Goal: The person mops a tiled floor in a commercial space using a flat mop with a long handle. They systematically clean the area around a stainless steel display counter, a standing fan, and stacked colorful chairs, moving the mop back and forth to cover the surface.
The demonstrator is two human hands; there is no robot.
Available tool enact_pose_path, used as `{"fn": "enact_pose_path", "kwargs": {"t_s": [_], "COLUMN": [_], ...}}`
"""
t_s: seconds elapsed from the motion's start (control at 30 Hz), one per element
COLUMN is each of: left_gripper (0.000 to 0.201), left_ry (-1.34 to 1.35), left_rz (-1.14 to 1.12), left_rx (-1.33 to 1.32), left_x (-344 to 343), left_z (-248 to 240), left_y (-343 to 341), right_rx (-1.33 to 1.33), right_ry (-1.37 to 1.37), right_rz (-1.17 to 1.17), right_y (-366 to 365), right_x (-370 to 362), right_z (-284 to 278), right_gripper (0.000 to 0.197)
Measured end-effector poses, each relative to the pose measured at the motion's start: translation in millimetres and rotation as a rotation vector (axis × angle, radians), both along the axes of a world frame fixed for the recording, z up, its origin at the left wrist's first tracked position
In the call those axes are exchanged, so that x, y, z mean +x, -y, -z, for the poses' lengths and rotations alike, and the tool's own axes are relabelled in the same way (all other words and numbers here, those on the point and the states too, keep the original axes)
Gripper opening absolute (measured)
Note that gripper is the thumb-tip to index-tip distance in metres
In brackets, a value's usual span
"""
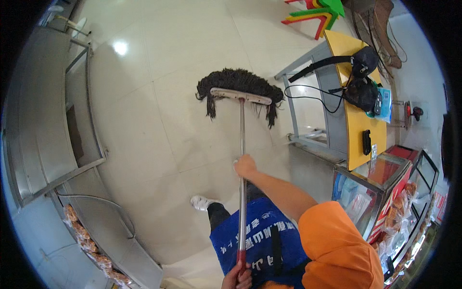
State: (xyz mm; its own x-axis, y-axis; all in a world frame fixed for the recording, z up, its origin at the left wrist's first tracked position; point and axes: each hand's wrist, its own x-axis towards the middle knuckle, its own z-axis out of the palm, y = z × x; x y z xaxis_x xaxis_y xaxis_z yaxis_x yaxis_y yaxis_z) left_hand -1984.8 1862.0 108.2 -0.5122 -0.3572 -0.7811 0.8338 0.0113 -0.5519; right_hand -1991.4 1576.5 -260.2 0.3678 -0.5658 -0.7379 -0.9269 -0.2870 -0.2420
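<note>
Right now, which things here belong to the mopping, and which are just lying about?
In use: black string mop head; metal handle; right hand and left hand, both gripping the handle.
Lying about: black strapped bag and blue packet on the yellow tabletop; stacked plastic seats.

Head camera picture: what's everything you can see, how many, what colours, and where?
Mop: one, dark head, silver-and-red pole, middle
Tiled floor: one, cream, under the mop
Stacked plastic seats: one stack, green, yellow and red, top right
Table: one, yellow top, grey frame, right
Bag: one or two, black, on table
Packet: one, blue, on table
Glass case: one, metal-edged, lower right
Bagged food: several, brown, lower left and lower right
Metal units: count unclear, grey, left
Apron: one, blue, on the person
Shoe: one, white, below middle
Right hand: one, mid-pole
Left hand: one, pole's lower end
</note>
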Motion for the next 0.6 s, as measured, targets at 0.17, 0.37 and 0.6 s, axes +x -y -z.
{"fn": "enact_pose_path", "kwargs": {"t_s": [0.17, 0.37, 0.6], "left_gripper": [0.024, 0.013, 0.024], "left_ry": [-0.027, 0.029, 0.152], "left_rz": [-0.21, -0.268, -0.002], "left_rx": [-0.209, -0.071, 0.314], "left_x": [22, 36, -17], "left_z": [73, 92, -7], "left_y": [70, -52, -245], "right_rx": [0.026, -0.283, 0.276], "right_ry": [-0.064, 0.032, -0.147], "right_rz": [-0.246, -0.702, 0.096], "right_y": [119, 0, -260], "right_x": [36, 55, 71], "right_z": [28, 37, -28], "right_gripper": [0.023, 0.016, 0.047]}}
